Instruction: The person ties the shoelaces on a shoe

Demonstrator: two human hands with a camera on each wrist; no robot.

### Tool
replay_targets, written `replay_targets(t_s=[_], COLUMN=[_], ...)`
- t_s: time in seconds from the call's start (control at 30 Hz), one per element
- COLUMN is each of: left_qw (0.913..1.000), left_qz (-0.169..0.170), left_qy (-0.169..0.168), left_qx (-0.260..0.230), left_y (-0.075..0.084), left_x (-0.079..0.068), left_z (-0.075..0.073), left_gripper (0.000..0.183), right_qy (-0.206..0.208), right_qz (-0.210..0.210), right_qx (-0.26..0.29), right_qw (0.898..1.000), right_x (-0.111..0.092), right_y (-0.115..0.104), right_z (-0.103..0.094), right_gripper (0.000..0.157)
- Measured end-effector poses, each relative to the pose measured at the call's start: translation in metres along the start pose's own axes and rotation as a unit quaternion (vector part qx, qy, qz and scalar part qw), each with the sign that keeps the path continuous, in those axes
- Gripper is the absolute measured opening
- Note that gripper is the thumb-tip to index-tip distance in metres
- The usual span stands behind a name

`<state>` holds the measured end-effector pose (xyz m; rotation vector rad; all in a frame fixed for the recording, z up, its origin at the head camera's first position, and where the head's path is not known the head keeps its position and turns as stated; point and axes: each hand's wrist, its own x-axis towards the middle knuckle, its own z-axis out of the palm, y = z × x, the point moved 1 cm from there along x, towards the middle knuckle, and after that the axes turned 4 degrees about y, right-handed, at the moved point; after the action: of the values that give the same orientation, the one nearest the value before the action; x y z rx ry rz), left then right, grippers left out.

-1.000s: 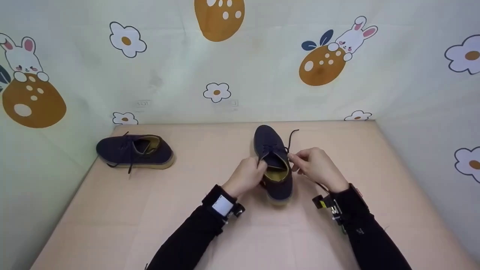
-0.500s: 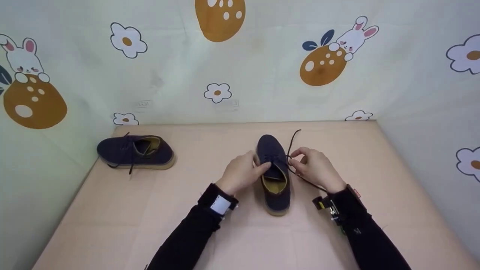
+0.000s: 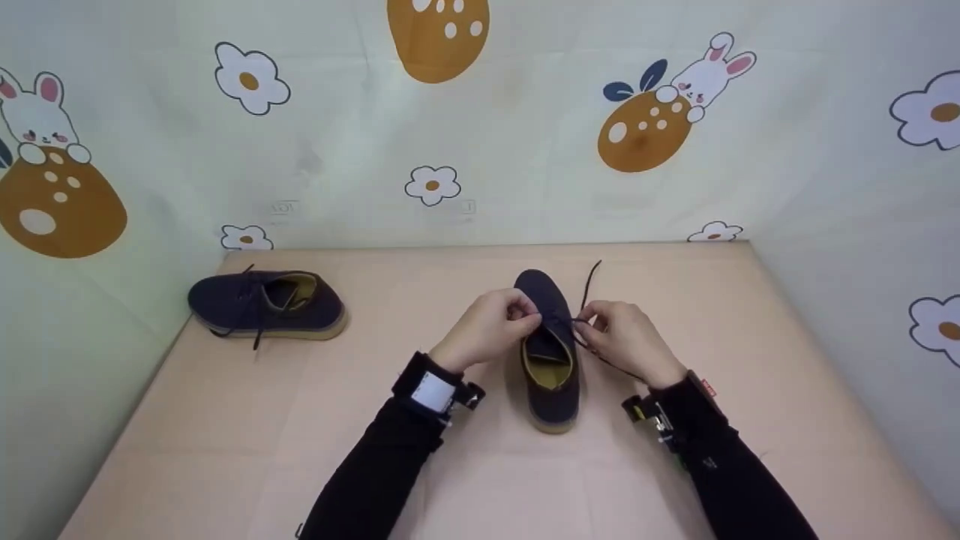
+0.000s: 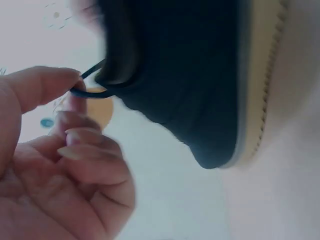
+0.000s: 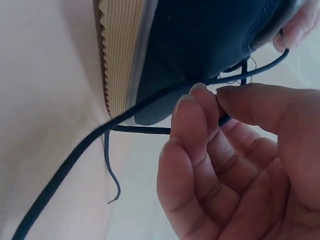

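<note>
A dark navy lace-up shoe (image 3: 553, 405) stands on its sole, toe pointing away from me. My left hand (image 3: 487, 326) is at the left side of its laces; in the left wrist view, thumb and forefinger pinch a small loop of shoelace (image 4: 93, 94). On the other side, my right hand (image 3: 630, 341) pinches the shoelace between thumb and fingers. The right wrist view shows a long lace end (image 5: 75, 154) running past those fingers, with another thin end hanging near the sole (image 5: 120, 60). The knot itself is mostly hidden.
The matching navy shoe (image 3: 300, 319) lies to the far left with its toe to the left and its laces loose. Behind the pinkish tabletop (image 3: 420, 270) rises a pale curtain (image 3: 337, 135) printed with rabbits and flowers.
The shoe has shifted slightly toward me. My left hand went from gripping the shoe's side to pinching the lace at its top. The right hand stays beside the shoe with the lace.
</note>
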<state>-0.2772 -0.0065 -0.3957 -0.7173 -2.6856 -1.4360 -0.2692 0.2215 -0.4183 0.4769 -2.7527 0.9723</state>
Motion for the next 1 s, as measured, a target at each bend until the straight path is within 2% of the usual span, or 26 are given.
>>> replay_targets(t_s=[0.1,0.2,0.3,0.43,0.6,0.7,0.77,0.87,1.0], left_qw=[0.9965,0.9887,0.9795,0.9666,0.9519,0.9464,0.9451,0.9478,0.9523], left_qz=[-0.031,-0.047,-0.048,-0.051,-0.067,-0.076,-0.083,-0.095,-0.105], left_qy=[-0.028,-0.033,-0.01,0.039,0.114,0.146,0.154,0.153,0.141], left_qx=[-0.072,-0.139,-0.196,-0.248,-0.276,-0.278,-0.276,-0.263,-0.249], left_y=[-0.001,-0.001,0.002,0.005,0.005,0.002,-0.002,-0.007,-0.009], left_x=[-0.002,-0.004,-0.006,-0.008,-0.009,-0.009,-0.008,-0.004,0.009], left_z=[-0.009,-0.019,-0.031,-0.048,-0.067,-0.076,-0.079,-0.082,-0.085], left_gripper=[0.014,0.019,0.02,0.017,0.017,0.017,0.018,0.018,0.021], right_qy=[-0.003,-0.012,-0.004,0.019,0.027,0.022,0.017,0.013,0.015], right_qz=[0.004,0.02,0.031,0.039,0.057,0.069,0.073,0.075,0.076], right_qx=[-0.001,0.009,0.018,0.026,0.04,0.043,0.044,0.047,0.053], right_qw=[1.0,1.0,0.999,0.999,0.997,0.996,0.996,0.996,0.996], right_x=[0.0,0.0,0.0,-0.002,-0.006,-0.008,-0.01,-0.011,-0.012], right_y=[0.001,0.002,0.004,0.005,0.004,0.003,0.002,0.001,0.0], right_z=[-0.006,-0.015,-0.028,-0.045,-0.063,-0.071,-0.075,-0.079,-0.082], right_gripper=[0.006,0.008,0.008,0.008,0.01,0.01,0.01,0.011,0.013])
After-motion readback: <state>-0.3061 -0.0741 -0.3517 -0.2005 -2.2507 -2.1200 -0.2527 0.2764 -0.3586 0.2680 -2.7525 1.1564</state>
